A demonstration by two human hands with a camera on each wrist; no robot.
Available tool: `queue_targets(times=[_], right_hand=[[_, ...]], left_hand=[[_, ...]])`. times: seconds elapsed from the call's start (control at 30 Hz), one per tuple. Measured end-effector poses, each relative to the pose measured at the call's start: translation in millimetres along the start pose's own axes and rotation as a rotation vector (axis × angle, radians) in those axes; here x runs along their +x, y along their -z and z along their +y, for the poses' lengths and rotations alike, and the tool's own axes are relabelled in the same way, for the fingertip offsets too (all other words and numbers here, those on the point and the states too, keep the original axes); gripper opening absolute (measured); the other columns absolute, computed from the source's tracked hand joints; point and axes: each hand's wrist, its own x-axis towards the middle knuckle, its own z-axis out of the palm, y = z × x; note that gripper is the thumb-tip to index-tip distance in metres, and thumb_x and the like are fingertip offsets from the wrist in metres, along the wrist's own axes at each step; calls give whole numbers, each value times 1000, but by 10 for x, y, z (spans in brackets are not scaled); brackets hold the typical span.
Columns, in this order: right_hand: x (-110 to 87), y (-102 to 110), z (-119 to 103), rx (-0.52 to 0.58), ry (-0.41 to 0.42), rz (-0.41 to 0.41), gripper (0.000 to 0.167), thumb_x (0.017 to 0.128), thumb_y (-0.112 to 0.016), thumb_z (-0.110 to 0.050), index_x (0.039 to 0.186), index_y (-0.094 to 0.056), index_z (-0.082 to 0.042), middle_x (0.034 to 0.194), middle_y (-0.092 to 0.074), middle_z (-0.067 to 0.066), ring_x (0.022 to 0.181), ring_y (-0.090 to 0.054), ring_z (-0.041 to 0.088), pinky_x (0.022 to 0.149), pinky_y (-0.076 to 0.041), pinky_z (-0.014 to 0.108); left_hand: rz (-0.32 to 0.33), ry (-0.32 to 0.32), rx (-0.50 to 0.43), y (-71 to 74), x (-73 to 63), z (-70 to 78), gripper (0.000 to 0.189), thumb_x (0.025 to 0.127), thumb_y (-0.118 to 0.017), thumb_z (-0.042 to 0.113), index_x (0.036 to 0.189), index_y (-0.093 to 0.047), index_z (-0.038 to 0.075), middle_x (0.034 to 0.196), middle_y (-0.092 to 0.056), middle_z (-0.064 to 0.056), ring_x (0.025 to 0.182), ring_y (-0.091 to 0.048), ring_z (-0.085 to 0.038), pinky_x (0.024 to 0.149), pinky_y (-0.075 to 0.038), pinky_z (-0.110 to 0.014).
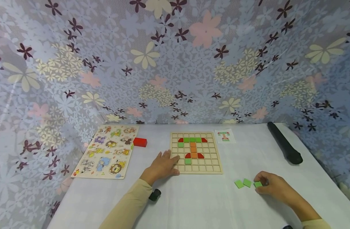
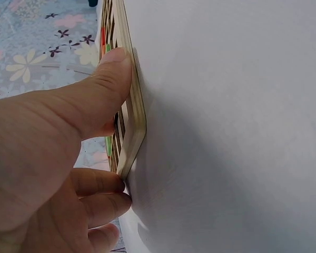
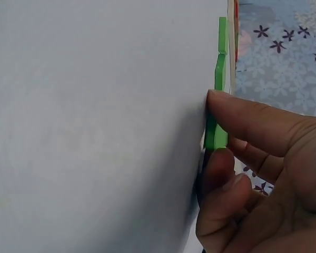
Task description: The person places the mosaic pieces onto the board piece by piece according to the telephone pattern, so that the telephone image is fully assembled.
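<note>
A wooden grid board [image 1: 209, 162] lies flat, with green and orange squares and red curved pieces set in some of its cells. My left hand [image 1: 162, 166] rests at the board's near-left corner; in the left wrist view its thumb [image 2: 113, 68] touches the edge and other fingers lie by the corner. To the right of the board, my right hand [image 1: 275, 187] pinches a green square tile [image 3: 220, 137] between thumb and finger, at the tabletop. Two more green tiles, one nearer the hand [image 1: 247, 182] and one farther left [image 1: 239, 183], lie beside it.
A small pattern card [image 1: 225, 136] lies right of the board's far corner. Farther left are a red block [image 1: 140, 142] and an animal puzzle board [image 1: 106, 152]. A long black object [image 1: 283, 143] lies at the right, and floral cloth [image 1: 175, 63] hangs behind the table.
</note>
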Motion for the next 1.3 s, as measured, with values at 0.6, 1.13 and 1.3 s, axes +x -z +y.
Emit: queue_targets(times=[0.6, 1.13, 1.3], right_hand=[[65, 242, -25, 267, 51, -35, 55, 95, -73, -26, 136, -55, 6, 80, -58, 7, 63, -53, 18, 55, -49, 33], [900, 398, -767, 351, 203, 21, 53, 99, -70, -23, 142, -50, 1, 98, -65, 20, 83, -61, 32, 68, -54, 41], [1214, 227, -1012, 446, 184, -9, 53, 97, -70, -16, 144, -51, 1, 99, -65, 11, 87, -60, 30, 70, -52, 40]], left_hand=[[4, 7, -15, 5, 0, -19, 74, 90, -74, 45, 154, -47, 20, 163, -31, -22, 154, -24, -35, 127, -15, -51], [-9, 5, -8, 3, 15, -28, 74, 91, -74, 46, 155, -46, 21, 164, -30, -22, 155, -23, -34, 127, -14, -51], [-2, -1, -4, -2, 18, -25, 73, 91, -73, 46, 154, -47, 20, 164, -31, -22, 154, -24, -34, 127, -15, -51]])
